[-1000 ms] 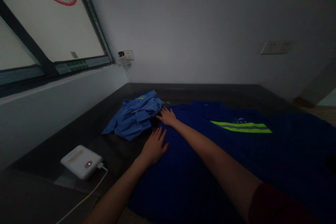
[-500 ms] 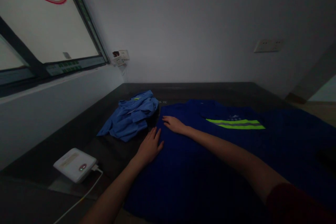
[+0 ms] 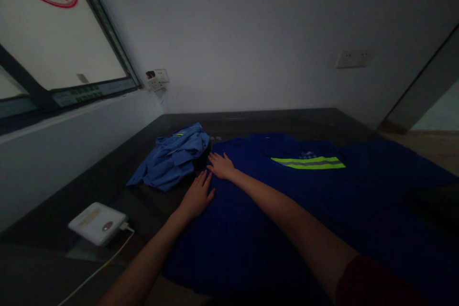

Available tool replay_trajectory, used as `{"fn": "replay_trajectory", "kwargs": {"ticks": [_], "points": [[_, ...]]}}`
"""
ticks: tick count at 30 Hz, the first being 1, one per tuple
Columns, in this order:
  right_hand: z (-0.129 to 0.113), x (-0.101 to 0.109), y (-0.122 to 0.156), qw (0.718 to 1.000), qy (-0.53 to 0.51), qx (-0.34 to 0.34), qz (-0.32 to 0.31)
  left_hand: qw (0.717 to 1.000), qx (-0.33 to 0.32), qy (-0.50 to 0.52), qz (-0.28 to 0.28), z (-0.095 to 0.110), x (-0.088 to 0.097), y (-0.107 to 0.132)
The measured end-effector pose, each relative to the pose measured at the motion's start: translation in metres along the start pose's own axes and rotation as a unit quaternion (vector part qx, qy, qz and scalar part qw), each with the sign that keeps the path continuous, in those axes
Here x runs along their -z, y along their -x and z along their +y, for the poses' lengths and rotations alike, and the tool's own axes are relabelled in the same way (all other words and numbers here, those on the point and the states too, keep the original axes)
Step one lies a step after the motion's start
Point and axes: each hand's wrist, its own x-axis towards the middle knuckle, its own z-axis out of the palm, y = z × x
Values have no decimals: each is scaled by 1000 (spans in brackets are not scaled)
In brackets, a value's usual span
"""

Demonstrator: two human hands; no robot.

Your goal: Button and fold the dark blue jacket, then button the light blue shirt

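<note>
A dark blue work jacket point(image 3: 258, 205) lies spread over the dark table, its collar toward the wall and a yellow-green reflective stripe point(image 3: 310, 163) across the chest. My left hand point(image 3: 197, 194) rests flat at the jacket's left edge, fingers stretched out and thumb apart. Just beyond it, my right hand point(image 3: 220, 166) lies on the cloth near the shoulder, its fingers spread. Neither hand grips anything. Left of my hands sits a crumpled lighter blue garment point(image 3: 170, 158). The jacket's lower part is lost in shadow.
A white box-shaped device point(image 3: 97, 224) with a white cable point(image 3: 96, 272) stands on the table point(image 3: 118, 201) at the left. Behind the table rises a wall point(image 3: 247, 48) with sockets point(image 3: 354, 59). A window point(image 3: 60, 38) is at upper left.
My right hand has slid slightly left to the jacket's edge, and its fingers have spread more. The whole view has shifted a little. The jacket stays spread out.
</note>
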Motion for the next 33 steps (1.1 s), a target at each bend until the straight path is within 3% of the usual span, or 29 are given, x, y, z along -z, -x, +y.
{"fn": "replay_trajectory", "kwargs": {"ticks": [9,16,20,23,27,30,33], "points": [[-7,3,-1,999,-19,-39,13,999,12,-14,-26,1,2,1],[-7,7,9,993,-68,-28,95,999,-17,-30,-5,-4,-1,1],[1,21,28,990,-104,0,97,999,-24,-35,11,-10,-6,0],[18,44,60,988,-119,21,93,999,-21,-36,16,-12,-9,0],[54,84,131,989,-116,27,88,999,-25,-37,19,-13,-9,0],[81,105,195,992,-86,-15,87,999,-24,-37,11,-12,-7,-1],[107,111,255,994,-34,-76,77,999,-29,-39,-6,-11,-2,-1]]}}
